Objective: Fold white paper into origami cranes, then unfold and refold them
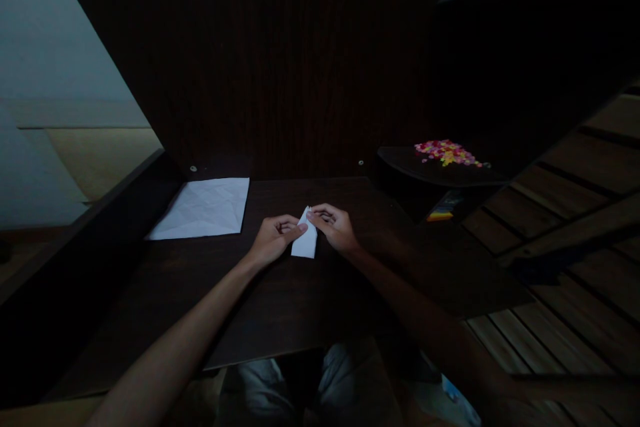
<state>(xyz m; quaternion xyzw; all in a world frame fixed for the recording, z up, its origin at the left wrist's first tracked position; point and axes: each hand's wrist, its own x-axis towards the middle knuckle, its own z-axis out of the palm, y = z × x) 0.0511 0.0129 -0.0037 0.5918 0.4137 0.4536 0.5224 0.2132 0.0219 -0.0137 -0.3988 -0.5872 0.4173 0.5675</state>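
A small piece of folded white paper [304,245], narrowing to a point at its far end, is held just over the dark desk [270,320]. My left hand [273,238] grips its left side, with the thumb lying on top. On the other side, my right hand [334,225] pinches the paper near its pointed end, thumb over the upper face. Both hands are closed on it, and the fingers beneath are partly hidden. Whether the paper touches the desk I cannot tell.
A creased white sheet [203,208] lies at the left back of the desk. To the right, a small shelf [415,165] bears a heap of pink and yellow bits [449,153]. A tall dark panel [280,60] rises behind, and a side board [95,227] borders the left.
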